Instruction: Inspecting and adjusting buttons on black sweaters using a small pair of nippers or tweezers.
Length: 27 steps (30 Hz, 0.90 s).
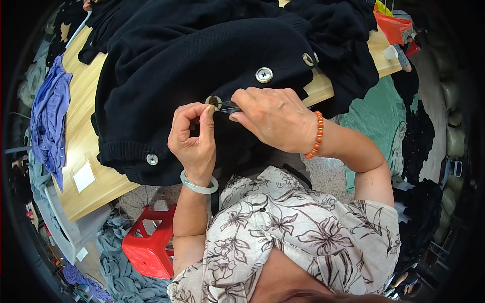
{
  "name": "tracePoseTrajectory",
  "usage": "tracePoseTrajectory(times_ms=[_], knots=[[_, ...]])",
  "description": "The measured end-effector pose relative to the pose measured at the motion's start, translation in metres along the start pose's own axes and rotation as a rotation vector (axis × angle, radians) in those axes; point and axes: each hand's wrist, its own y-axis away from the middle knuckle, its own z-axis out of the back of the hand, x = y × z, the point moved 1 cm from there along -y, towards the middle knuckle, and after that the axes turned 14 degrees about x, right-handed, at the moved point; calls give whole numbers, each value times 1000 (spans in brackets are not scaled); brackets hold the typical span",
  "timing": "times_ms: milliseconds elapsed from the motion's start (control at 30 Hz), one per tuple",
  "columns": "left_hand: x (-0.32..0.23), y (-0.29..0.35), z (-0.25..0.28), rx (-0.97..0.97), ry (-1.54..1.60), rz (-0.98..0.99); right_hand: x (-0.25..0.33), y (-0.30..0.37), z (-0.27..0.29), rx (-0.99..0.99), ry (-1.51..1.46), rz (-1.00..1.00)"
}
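Observation:
A black knitted cardigan (192,55) with large pale buttons lies spread over a wooden table (83,121). My left hand (193,137) pinches one button (213,101) at the cardigan's front edge between thumb and forefinger; a pale green bangle circles that wrist. My right hand (275,117), with an orange bead bracelet, grips a small dark metal tool (230,107) whose tip touches the same button. Another button (263,74) sits higher up, one (152,159) lies near the hem, and one (308,59) near the top.
A purple-blue garment (48,116) hangs over the table's left end. A red plastic stool (149,242) stands on the floor below, with grey-blue cloth (124,272) around it. Green fabric (374,116) and black clothes lie to the right; an orange bag (394,25) sits at the far corner.

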Motion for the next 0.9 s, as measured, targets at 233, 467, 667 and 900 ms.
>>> tracePoseTrajectory(times_ms=[233,467,667,900], knots=[[-2,1,-2,23,-19,-16,2,-12,-8,-27,136,2],[-14,1,-10,52,6,-94,-3,-11,-14,-63,160,49],[-64,28,8,771,275,-191,-18,2,-12,-259,-36,25],[-45,52,46,232,-277,40,-16,22,-1,-284,-177,-12]])
